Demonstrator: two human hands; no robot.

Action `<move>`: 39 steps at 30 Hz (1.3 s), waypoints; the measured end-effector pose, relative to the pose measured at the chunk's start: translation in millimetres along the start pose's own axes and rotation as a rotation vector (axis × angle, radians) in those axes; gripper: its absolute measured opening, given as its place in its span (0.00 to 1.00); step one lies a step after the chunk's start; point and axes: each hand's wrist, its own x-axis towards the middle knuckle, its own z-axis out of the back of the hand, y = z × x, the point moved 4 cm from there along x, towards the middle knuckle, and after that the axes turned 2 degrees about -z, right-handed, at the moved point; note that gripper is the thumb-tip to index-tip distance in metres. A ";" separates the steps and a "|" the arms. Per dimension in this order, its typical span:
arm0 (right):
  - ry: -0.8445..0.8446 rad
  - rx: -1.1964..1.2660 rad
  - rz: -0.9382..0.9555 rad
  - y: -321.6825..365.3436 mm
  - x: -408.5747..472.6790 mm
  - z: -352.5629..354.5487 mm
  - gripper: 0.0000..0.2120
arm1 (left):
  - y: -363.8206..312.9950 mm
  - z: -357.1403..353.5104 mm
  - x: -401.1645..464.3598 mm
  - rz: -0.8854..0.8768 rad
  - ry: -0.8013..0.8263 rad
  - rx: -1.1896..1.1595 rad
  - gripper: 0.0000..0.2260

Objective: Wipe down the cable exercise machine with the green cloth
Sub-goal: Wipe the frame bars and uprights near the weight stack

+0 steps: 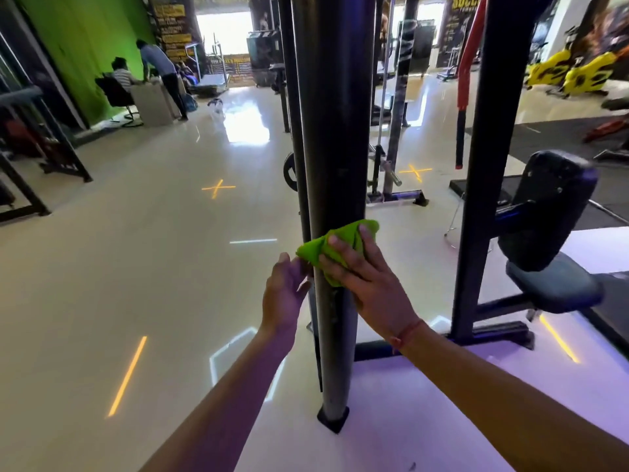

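My right hand (367, 277) presses the green cloth (335, 245) flat-fingered against the machine's upright post (335, 148); my left hand (284, 294) rests open beside it. Mid-wipe, I reckon; next I should slide the cloth along the post

Both forearms reach forward. The right hand (366, 277) lies palm-down, fingers spread and nearly straight. The left hand (284, 294) is relaxed, fingers loose.
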 end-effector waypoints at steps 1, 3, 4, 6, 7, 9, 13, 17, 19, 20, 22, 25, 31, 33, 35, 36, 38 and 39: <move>0.034 -0.031 0.055 -2.5 -7.6 -2.1 0.30 | 6.1 2.7 -0.5 0.021 -0.015 0.001 0.22; 0.014 -0.031 0.056 -10.1 -5.7 1.7 0.30 | 16.1 5.8 -1.4 0.060 -0.025 0.003 0.23; -0.020 -0.015 0.006 -12.2 -1.4 5.0 0.29 | 20.2 6.5 -1.8 0.074 -0.019 0.005 0.23; -0.056 -0.020 -0.048 -12.2 -1.6 1.0 0.28 | 28.3 9.5 -1.1 0.096 -0.015 0.005 0.23; -0.037 -0.035 -0.029 -9.8 -9.2 -7.1 0.28 | 32.1 12.5 -1.4 0.106 -0.017 0.009 0.23; 0.034 -0.065 0.068 -4.4 -34.8 -22.8 0.27 | 39.8 17.5 -2.6 0.121 -0.020 0.033 0.23; -0.005 -0.073 0.011 -5.1 -38.8 -15.7 0.21 | 50.8 25.5 -3.5 0.141 0.009 0.058 0.20; -0.043 -0.074 -0.181 12.3 -43.5 -27.1 0.22 | 58.0 29.8 -2.1 0.087 0.096 0.086 0.18; 0.045 -0.068 -0.113 17.3 -69.3 -45.5 0.27 | 65.3 34.6 -0.6 0.046 0.103 0.057 0.18; 0.059 -0.071 -0.063 15.9 -76.4 -48.4 0.28 | 69.9 38.4 2.3 0.012 0.101 0.053 0.18; 0.001 -0.072 -0.034 7.9 -74.4 -47.8 0.26 | 79.7 43.0 7.6 -0.050 0.136 0.058 0.18; -0.151 -0.063 -0.092 1.2 -58.2 -45.2 0.21 | 96.9 46.7 13.0 -0.147 0.201 0.032 0.18; -0.036 -0.198 0.176 3.0 -96.9 -74.7 0.19 | 148.1 59.5 15.3 -0.278 0.248 -0.054 0.17; -0.085 -0.182 0.189 -6.0 -88.5 -69.0 0.19 | 162.3 62.8 16.3 -0.318 0.240 -0.077 0.19; -0.154 -0.130 0.140 -8.1 -87.7 -71.3 0.21 | 173.5 64.3 18.8 -0.376 0.259 -0.097 0.21; -0.174 -0.114 0.124 -6.4 -94.7 -78.1 0.21 | 179.3 65.5 19.5 -0.411 0.274 -0.105 0.21; -0.194 -0.091 0.136 -4.9 -116.0 -95.9 0.20 | 194.8 69.3 21.9 -0.475 0.310 -0.110 0.20; -0.208 -0.093 0.155 -6.6 -124.1 -103.5 0.20 | 205.3 71.9 23.4 -0.509 0.322 -0.109 0.19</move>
